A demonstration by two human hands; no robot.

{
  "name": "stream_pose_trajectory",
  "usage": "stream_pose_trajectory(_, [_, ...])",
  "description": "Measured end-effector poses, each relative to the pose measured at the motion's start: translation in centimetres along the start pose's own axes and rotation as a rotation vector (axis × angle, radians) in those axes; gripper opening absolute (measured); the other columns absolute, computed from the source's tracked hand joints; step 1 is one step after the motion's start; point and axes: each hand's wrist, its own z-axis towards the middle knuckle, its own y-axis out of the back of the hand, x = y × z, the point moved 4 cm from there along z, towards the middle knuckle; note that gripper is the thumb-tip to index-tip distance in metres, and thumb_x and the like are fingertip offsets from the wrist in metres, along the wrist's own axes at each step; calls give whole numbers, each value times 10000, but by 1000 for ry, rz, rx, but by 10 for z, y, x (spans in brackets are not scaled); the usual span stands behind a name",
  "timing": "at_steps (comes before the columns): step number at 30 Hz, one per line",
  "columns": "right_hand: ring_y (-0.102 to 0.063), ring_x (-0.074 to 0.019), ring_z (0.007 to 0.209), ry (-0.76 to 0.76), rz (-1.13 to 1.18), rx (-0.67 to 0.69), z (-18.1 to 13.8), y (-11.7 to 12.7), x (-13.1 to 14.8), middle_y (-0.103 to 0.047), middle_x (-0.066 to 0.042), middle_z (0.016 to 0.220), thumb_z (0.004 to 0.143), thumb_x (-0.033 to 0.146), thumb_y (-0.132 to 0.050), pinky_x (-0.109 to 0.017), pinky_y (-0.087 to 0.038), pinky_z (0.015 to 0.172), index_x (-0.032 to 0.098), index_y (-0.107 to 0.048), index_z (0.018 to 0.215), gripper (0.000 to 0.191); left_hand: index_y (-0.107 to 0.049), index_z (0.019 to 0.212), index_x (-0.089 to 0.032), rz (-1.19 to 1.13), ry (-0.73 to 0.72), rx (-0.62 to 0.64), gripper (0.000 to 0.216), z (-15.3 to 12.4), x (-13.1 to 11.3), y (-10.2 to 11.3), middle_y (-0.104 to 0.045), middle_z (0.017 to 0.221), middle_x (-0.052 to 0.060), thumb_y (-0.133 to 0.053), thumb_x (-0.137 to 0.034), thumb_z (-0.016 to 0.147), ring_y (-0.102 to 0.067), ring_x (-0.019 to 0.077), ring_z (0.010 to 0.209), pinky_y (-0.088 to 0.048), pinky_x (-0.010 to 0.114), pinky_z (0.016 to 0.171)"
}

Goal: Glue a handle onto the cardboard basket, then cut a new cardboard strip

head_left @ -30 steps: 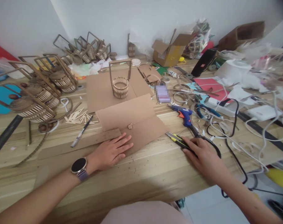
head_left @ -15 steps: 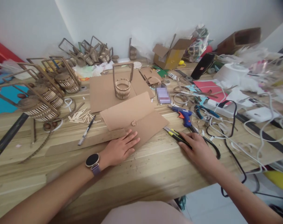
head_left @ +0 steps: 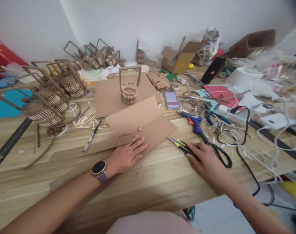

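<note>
The left hand (head_left: 127,156) lies flat and released, palm down with fingers spread, on the near edge of a folded cardboard sheet (head_left: 140,125), its fingertips just beside the right end of a long brown strip (head_left: 106,145) that runs along the wooden table (head_left: 153,185). A smartwatch (head_left: 98,168) sits on that wrist. The right hand (head_left: 208,162) rests on the table to the right, fingers laid over the rear of a yellow and black utility knife (head_left: 178,144) whose blade end points toward the cardboard. Whether the fingers close around it cannot be told. Black scissors (head_left: 220,154) lie just beside this hand, with a blue glue gun (head_left: 193,118) beyond. 1 small slatted basket (head_left: 129,92) stands upright on another sheet behind.
</note>
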Motion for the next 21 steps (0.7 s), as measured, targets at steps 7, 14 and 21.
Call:
stream_pose_trajectory(7, [-608,-289,951,19,21,20,7,-6,10,-624,-163,1041,978,375,-430,-449,-538,883,108,-617,1322,474,-381,1524,-248,1,12,-3,522,0,-1,3,-277,1626,32,-221,-450,1071,-217,247,1513,-321,443,1202])
stream_pose_trajectory(14, [-617,-278,947,21,50,7,-5,-5,20,-622,-146,1030,984,410,-422,-427,-545,863,154,-616,1327,469,-374,1528,-220,-25,-1,7,539,2,-2,5,-288,1622,57,-214,-456,1071,-195,252,1520,-291,457,1212])
stream_pose_trajectory(21, [-611,-293,980,22,72,9,23,-10,16,-625,-147,1065,972,383,-428,-463,-525,892,176,-604,1353,468,-272,1571,-239,-52,-51,38,565,-22,4,19,-262,1631,51,-258,-485,1061,-224,211,1514,-274,376,1213])
